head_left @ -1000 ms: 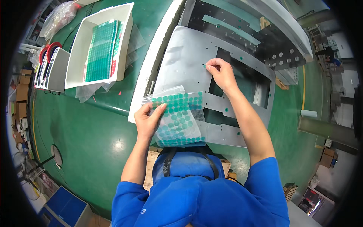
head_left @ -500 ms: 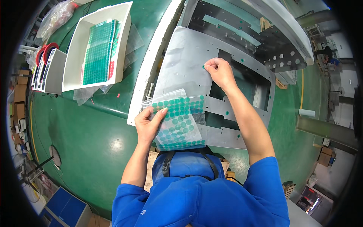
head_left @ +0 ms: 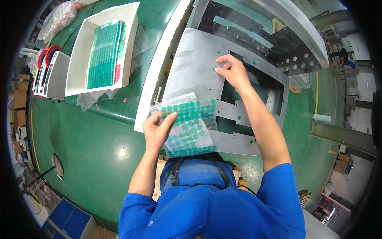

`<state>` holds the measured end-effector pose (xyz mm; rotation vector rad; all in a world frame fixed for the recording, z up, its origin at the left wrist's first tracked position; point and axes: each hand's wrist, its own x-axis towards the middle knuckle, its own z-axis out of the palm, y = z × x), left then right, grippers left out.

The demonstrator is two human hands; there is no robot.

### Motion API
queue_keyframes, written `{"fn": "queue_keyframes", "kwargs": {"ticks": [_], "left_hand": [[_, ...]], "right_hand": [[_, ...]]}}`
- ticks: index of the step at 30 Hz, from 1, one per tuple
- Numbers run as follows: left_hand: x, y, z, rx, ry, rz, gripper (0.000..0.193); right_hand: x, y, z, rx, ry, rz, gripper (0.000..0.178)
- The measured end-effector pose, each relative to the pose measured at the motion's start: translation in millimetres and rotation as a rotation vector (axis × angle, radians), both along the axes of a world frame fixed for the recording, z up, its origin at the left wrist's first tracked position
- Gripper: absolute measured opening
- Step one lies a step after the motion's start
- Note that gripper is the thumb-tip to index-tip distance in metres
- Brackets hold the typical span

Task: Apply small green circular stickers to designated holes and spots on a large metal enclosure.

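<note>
My left hand (head_left: 156, 129) is closed on a clear sheet of round green stickers (head_left: 187, 113), thumb on top. More clear sheets with dots hang below it, over the near edge of a grey metal panel (head_left: 189, 63). Higher up, my right hand (head_left: 232, 71) is over the panel, beside its large rectangular cutout (head_left: 258, 83). Its index finger and thumb are spread apart. A single green round sticker (head_left: 214, 69) shows at the thumb tip; whether it is on the panel or on the thumb I cannot tell. Other green dots (head_left: 239, 118) sit on the panel.
At the left, a white bin (head_left: 75, 75) holds stacked sheets of green and red stickers on a green tabletop (head_left: 119, 105). Next to it stands a white device with red rings (head_left: 51, 75). An upright metal frame (head_left: 290, 24) rises behind the panel. Bolts (head_left: 158, 95) stick up at the panel's left edge.
The index finger of my right hand has lifted away from the thumb, opening the pinch around the green sticker. My left hand and its sheets have barely moved.
</note>
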<state>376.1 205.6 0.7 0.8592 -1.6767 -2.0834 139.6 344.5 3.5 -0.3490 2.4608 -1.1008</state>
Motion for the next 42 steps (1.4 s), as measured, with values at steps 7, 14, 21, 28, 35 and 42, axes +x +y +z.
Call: {"fn": "queue_keyframes", "kwargs": {"ticks": [7,14,21,28,35,42], "left_hand": [[2.5,-5.3,4.1,0.024,0.040,0.058,0.010],[70.7,-46.3,-28.2,0.128,0.274,0.298,0.017],[94.4,-2.4,-46.2,0.085,0.290,0.155,0.024],[2.7,-18.8,69.5,-0.174,0.501,0.286,0.017],[-139.8,-79.4,150.5,0.011,0.474,0.017,0.022],[-221.8,-113.7,147.3,0.168,0.435,-0.153,0.025]], "right_hand": [[-10.6,1.5,-4.4,-0.025,0.045,-0.049,0.018],[151.1,56.8,28.2,-0.034,0.462,0.437,0.022],[166.8,63.1,44.4,0.356,0.063,0.373,0.048],[66.1,37.7,160.8,0.288,-0.025,0.553,0.052],[-32.9,187.4,241.4,-0.561,0.518,-0.106,0.038],[-53.2,312.7,-37.0,-1.267,-0.007,-0.862,0.048]]}}
